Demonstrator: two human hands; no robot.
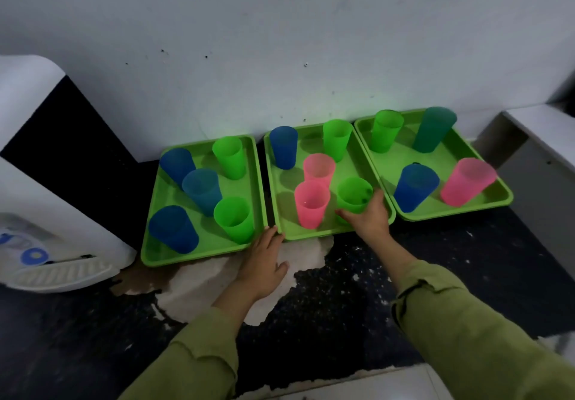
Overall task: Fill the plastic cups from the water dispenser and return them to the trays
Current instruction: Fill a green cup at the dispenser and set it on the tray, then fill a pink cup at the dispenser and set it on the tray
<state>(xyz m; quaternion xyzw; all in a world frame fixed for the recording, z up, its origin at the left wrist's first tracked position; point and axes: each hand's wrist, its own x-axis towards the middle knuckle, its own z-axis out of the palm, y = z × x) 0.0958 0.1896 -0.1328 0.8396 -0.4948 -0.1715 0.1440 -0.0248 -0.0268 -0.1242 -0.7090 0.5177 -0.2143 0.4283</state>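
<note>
Three green trays stand side by side against the wall: the left tray (161, 256), the middle tray (306, 235) and the right tray (485, 205). Each holds several blue, green and pink plastic cups. My right hand (368, 217) grips a green cup (353, 192) at the front right of the middle tray, beside a pink cup (311, 205). My left hand (264, 262) lies with straight fingers on the counter, its fingertips touching the front corner between the left and middle trays. The white water dispenser (46, 213) stands at the left, with a blue tap (34, 255) over its drip grille.
The counter (342, 300) is dark and speckled, with a large worn pale patch in front of the trays. A white wall rises right behind the trays. A grey ledge (535, 138) stands at the right, close to the right tray.
</note>
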